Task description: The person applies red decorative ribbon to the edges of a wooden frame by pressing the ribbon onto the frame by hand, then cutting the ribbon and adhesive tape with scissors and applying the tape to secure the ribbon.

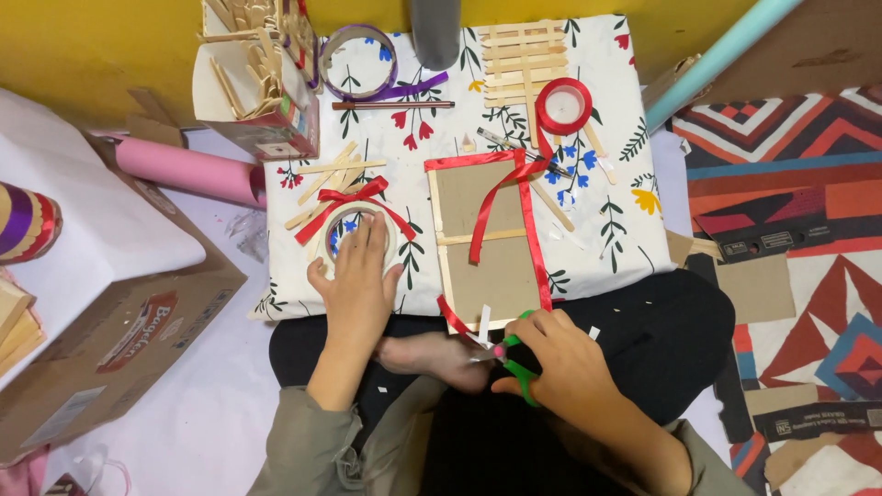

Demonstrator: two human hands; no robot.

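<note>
At far left we see a brown cardboard box (pixel 110 354) with a red label, then an open carton (pixel 262 87) stuffed with wooden sticks. Our left hand (pixel 358 280) presses flat on the tape roll (pixel 354 239); our right hand (pixel 560 363) grips green scissors (pixel 514 363) below the ribbon-edged cardboard frame (pixel 487 239).

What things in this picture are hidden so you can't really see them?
Head view only:
- Scissors: the right hand covers the green handles; the blades are blurred, so open or shut is unclear.
- Tape roll: the left hand covers its near half.
- Grey cylinder: cut off by the top edge.
- Striped round thing: cut off by the left edge.
- Cardboard frame: its near edge is hidden behind the right hand.
</note>
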